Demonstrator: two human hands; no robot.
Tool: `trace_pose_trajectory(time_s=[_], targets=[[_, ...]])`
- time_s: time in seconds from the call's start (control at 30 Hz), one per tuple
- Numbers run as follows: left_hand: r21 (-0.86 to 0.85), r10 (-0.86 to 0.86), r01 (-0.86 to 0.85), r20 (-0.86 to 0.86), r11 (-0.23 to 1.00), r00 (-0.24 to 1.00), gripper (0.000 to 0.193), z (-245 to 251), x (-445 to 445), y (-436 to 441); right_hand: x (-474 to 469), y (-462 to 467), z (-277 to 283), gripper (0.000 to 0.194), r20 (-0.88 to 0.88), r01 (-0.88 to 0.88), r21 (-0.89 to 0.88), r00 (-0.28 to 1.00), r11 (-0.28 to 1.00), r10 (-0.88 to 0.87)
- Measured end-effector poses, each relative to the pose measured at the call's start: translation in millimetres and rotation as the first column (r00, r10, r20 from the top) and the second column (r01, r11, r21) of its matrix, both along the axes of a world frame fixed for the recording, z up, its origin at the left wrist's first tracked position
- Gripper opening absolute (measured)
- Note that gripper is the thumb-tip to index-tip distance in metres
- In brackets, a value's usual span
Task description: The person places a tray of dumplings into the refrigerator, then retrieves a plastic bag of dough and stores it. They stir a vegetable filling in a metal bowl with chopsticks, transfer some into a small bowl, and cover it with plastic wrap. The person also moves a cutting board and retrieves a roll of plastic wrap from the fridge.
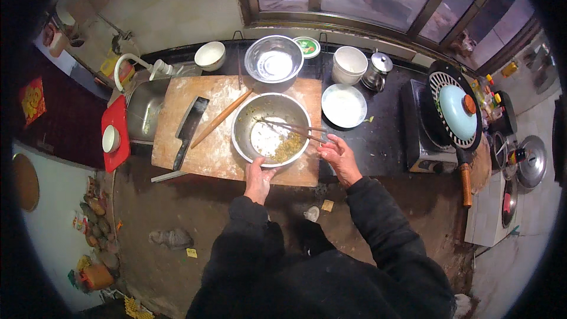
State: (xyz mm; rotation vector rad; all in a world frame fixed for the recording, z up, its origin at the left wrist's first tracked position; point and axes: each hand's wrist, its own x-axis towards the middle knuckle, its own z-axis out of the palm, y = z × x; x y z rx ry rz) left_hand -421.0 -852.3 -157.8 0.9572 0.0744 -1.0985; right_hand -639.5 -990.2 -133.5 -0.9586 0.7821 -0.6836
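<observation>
A steel mixing bowl [235,129] stands on a floured wooden board, with a crumbly yellow-green mixture [289,145] gathered at its lower right. My left hand [259,180] grips the near rim, thumb on the edge and fingers underneath. Two dark chopsticks [294,129] lean across the right rim, tips inside the bowl. At their outer ends is my right hand [340,158], thumb and fingers curved around the lower one's end; whether it grips them cannot be told. Left of the bowl lie a wooden rolling pin [221,118] and a cleaver [192,119].
Behind the bowl sits an empty steel basin [274,60]. A white plate [344,105], a white tub [350,65] and a metal pot [380,68] stand right of the board [212,164]. Farther right, a lidded pan [458,115] is over a stove. The sink [148,110] lies left.
</observation>
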Motion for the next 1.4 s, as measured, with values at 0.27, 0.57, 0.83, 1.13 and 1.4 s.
trace_pose_trajectory(time_s=[0.27, 0.57, 0.83, 1.13, 1.4], targets=[[0.305, 0.072, -0.076, 0.024, 0.949, 0.997, 0.03, -2.5, -26.0, 59.7, -33.5, 47.4, -39.5, 0.015, -0.144, 0.067, 0.018, 0.987, 0.998, -0.064], [0.206, -0.106, 0.011, 0.454, 0.979, 0.885, 0.036, -9.2, -118.9, 167.0, 18.6, 215.2, -50.4, 0.034, 0.082, -0.309, 0.48, 0.948, 0.821, 0.309], [0.811, -0.848, -0.475, 0.484, 0.342, 0.216, 0.034, -150.1, -44.3, 321.8, 103.7, 262.1, -63.4, 0.054, 0.424, -0.635, 0.661, 0.755, 0.4, 0.499], [0.903, -0.583, -0.369, 0.425, 0.22, 0.693, 0.027, -236.9, -134.2, 431.6, 185.7, 133.0, -250.8, 0.03, 0.305, 0.016, 0.241, 0.948, 0.97, -0.091], [0.774, -0.147, -0.379, 0.511, 0.507, 0.847, 0.023, -179.8, -112.0, 393.8, 179.4, 171.8, -211.1, 0.028, -0.498, -0.391, -0.378, 0.85, 0.839, 0.172]])
